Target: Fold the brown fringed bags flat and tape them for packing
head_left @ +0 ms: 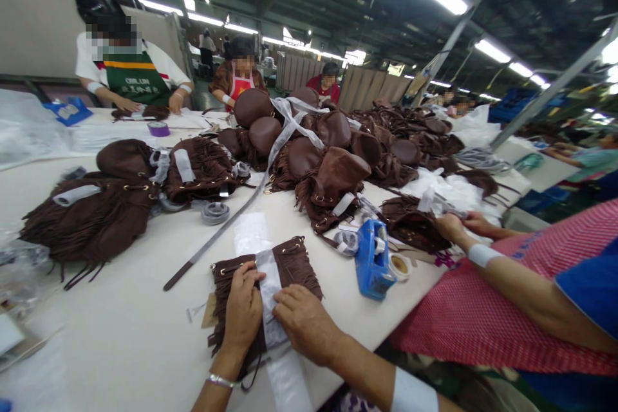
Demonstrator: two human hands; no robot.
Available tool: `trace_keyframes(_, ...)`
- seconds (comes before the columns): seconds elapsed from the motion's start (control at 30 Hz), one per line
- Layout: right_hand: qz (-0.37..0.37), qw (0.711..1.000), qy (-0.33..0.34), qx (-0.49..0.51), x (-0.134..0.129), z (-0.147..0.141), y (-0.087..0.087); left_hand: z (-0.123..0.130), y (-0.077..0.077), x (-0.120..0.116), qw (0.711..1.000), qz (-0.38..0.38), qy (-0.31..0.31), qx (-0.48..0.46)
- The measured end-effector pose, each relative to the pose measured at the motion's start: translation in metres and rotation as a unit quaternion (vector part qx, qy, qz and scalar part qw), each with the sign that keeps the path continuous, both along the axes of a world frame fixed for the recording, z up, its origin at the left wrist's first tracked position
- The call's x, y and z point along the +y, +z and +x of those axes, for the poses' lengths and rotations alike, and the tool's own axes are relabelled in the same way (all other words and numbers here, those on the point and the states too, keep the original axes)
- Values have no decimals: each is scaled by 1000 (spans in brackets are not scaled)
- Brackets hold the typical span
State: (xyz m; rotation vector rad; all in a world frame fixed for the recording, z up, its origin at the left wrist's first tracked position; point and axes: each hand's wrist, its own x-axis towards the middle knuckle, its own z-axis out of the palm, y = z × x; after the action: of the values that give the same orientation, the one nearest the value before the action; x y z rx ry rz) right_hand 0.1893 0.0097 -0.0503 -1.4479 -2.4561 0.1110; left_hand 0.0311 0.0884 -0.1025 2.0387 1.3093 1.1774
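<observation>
A brown fringed bag (294,262) lies flat on the white table near its front edge, with a pale plastic strip (269,277) running down its middle. My left hand (244,309) rests on the bag left of the strip, its fingers bent over the strip's left edge. On the other side, my right hand (306,322) lies over the strip's right edge with the palm down and fingers apart. Another length of clear plastic (290,380) extends from under the bag toward the front. A tan tag (210,310) sticks out at the bag's left.
A blue tape dispenser (374,261) stands to the right. Brown bags (302,158) are heaped across the back, more (91,219) lie left. A grey strap (226,225) crosses the table (140,328). A co-worker's hands (458,225) work at the right; other people sit opposite.
</observation>
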Motion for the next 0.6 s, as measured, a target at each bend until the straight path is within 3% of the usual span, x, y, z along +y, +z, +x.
trace_keyframes(0.6, 40, 998, 8, -42, -4, -4, -10, 4, 1, -4, 1000, -7, -10, 24)
